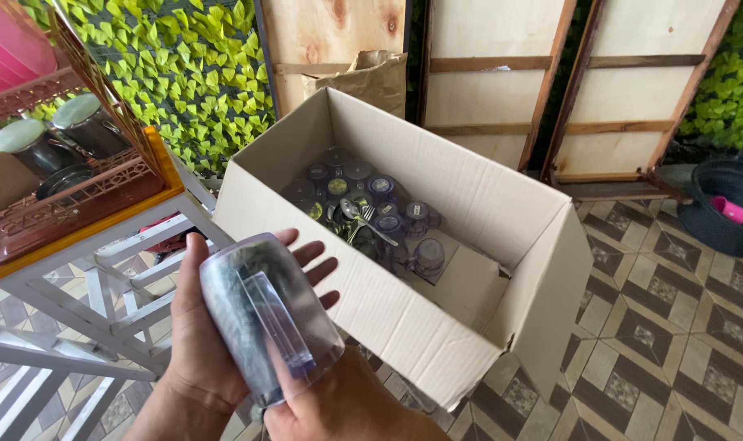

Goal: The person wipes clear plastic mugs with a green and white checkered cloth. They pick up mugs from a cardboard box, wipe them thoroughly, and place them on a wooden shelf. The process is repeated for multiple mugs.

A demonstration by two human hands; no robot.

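Head view: both my left hand and right hand grasp a clear glass mug, apparently handled, beside the cardboard box already holding several mugs.

Between the left hand and right hand sits a clear, glossy handled glass mug, at one o'clock a matt brown corrugated cardboard box holding shiny glass mugs and a polished metal spoon, over smooth patterned floor tiles.
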